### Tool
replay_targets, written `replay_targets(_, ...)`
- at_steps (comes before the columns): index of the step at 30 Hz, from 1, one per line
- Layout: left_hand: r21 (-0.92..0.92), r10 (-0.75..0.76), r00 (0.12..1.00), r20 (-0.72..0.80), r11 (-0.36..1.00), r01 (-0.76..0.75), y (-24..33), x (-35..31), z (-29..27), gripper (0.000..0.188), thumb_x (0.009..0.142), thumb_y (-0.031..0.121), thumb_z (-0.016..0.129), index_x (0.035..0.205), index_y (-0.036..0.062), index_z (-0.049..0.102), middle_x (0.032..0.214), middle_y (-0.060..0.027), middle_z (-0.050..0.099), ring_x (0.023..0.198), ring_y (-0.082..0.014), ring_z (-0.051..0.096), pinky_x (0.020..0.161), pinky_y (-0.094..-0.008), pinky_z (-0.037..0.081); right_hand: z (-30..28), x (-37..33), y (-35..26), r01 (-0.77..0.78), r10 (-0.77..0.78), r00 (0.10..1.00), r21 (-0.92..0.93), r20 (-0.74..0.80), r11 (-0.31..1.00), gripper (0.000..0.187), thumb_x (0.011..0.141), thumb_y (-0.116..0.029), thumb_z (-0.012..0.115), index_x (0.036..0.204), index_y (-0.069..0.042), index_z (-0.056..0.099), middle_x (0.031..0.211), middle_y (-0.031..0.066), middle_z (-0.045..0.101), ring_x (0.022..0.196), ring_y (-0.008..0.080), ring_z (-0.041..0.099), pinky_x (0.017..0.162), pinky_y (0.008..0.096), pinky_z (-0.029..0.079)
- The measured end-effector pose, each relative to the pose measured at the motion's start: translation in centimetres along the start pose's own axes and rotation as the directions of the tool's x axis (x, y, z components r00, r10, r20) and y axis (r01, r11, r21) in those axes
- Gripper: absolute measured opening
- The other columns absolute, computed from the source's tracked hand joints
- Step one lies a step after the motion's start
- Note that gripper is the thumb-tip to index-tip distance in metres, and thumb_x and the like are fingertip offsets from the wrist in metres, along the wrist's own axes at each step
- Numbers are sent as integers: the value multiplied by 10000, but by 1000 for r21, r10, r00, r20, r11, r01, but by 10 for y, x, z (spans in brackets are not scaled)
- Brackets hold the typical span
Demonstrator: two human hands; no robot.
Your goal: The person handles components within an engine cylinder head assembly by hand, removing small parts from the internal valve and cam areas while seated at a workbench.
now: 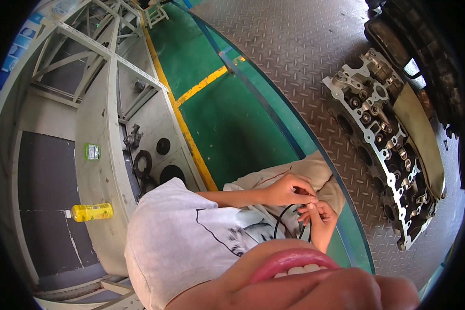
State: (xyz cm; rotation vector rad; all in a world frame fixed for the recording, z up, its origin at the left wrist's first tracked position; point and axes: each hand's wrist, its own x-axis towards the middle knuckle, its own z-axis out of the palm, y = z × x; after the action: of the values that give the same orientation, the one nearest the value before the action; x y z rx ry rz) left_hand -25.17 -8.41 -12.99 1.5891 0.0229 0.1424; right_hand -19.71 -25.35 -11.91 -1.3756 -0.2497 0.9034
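Observation:
My left hand [293, 189] is closed in a pinch, its fingertips meeting those of my right hand [318, 215] in front of my body. The right hand's fingers are curled together too. A thin black cord [277, 223] curves down in a loop from between the two hands. Its ends, and whatever lies right at the fingertips, are hidden. Across from my hands, an engine cylinder head [392, 163] with a bright metal edge and exposed valve gear rests on a ridged metal tabletop [294, 67]. Neither hand touches it.
A flat olive-coloured piece [416, 137] leans along the cylinder head, with a large black part [416, 57] beyond it. On the left, a pale bench [95, 181] carries a yellow bottle [91, 212] and a green packet [92, 151]. Dark metal parts [142, 163] stand beside it.

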Motion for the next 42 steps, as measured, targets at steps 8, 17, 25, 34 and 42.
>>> replay_targets(8,-186,-104,994,-21,978,99,-2,-1,4,141,817,116,674,745,5,625,651,6,583,602,-36,509,525,-204,399,13,-4,11,95,-88,991,70,-97,993,153,905,-125,564,876,23,590,749,115,661,555,115,568,506,215,412)
replay_targets(17,-445,-231,969,-84,879,171,0,-18,8,133,828,162,670,786,39,637,654,30,555,611,-19,466,540,-191,363,23,-30,28,101,-97,971,6,-218,995,166,897,-151,581,901,13,603,720,71,645,569,87,552,518,197,390)
replay_targets(25,-572,-283,957,-59,796,200,11,-43,10,117,827,159,663,797,52,626,591,53,459,529,-23,379,474,-191,278,51,-62,42,133,-141,975,-55,-172,990,134,889,-131,597,898,0,624,715,45,641,576,68,552,512,181,387)
replay_targets(34,-633,-197,976,-96,769,93,20,-66,7,119,845,150,618,806,40,599,581,60,407,477,-24,348,433,-189,248,66,-86,53,319,-339,940,-233,-49,919,164,860,-141,634,843,21,639,709,37,637,610,72,563,569,209,451)
replay_targets(42,-631,-118,993,-28,772,74,24,-46,33,130,840,153,631,803,34,596,615,54,436,501,-28,359,471,-185,250,39,-112,41,339,-406,868,-256,-288,905,181,871,-181,618,908,-7,648,730,23,639,602,53,554,510,180,401)
